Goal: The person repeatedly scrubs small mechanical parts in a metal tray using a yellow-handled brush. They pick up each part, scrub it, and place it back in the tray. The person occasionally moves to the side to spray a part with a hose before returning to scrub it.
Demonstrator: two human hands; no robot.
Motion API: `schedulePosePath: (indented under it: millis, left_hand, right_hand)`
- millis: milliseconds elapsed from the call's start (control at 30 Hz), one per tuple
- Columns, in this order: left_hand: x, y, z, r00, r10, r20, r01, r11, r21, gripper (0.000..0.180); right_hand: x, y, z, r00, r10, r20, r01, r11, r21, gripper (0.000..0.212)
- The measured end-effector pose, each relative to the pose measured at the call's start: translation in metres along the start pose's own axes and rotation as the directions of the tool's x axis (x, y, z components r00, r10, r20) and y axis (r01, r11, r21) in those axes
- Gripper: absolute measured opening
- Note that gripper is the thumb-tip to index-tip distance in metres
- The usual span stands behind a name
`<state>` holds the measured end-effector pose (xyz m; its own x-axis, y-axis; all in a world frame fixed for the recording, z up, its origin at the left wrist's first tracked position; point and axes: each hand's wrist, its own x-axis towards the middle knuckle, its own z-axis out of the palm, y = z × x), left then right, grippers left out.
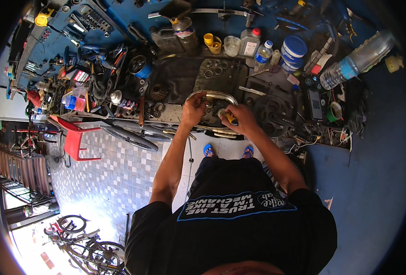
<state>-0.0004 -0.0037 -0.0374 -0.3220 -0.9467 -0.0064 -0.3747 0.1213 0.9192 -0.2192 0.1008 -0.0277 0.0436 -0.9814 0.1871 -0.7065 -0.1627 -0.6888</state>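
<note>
Both hands work over a metal tray with a pale, rounded rim (222,95) at the bench's front edge. My left hand (194,111) is closed at the tray's left side, fingers curled inward; what it grips, if anything, is too small and dark to tell. At the tray's right side my right hand (243,120) is wrapped round a yellow-handled brush (231,118). The brush's pale, bristly head points left, toward the middle of the tray. Dark small parts lie in the tray between the hands, partly hidden by the fingers.
Metal rings (208,73) lie on a mat behind the tray. Left are a sprocket cassette (158,92) and a spray can (120,98); right are a chainring (276,112) and a phone (315,104). Bottles and a blue tub (293,50) line the back. A red chair (77,140) stands left.
</note>
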Motion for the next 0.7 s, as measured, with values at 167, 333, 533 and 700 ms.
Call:
schedulePosePath:
  millis: [167, 333, 533, 700]
  left_hand:
    - [0.002, 0.006, 0.001, 0.997, 0.075, 0.022, -0.075, 0.997, 0.022, 0.035]
    - [0.006, 0.005, 0.003, 0.993, 0.108, -0.052, -0.098, 0.980, 0.174, 0.032]
    - [0.001, 0.016, -0.003, 0.986, 0.137, -0.094, -0.130, 0.988, 0.080, 0.032]
    - [0.000, 0.019, -0.001, 0.984, 0.129, -0.125, -0.119, 0.989, 0.084, 0.032]
  right_hand:
    - [0.015, 0.002, -0.002, 0.933, 0.360, 0.028, -0.349, 0.879, 0.326, 0.033]
    - [0.035, -0.048, -0.008, 0.961, 0.222, -0.164, -0.100, 0.833, 0.544, 0.036]
    - [0.028, -0.031, -0.005, 0.961, 0.277, -0.005, -0.245, 0.859, 0.449, 0.032]
    - [0.030, -0.046, -0.001, 0.963, 0.208, -0.171, -0.088, 0.842, 0.533, 0.028]
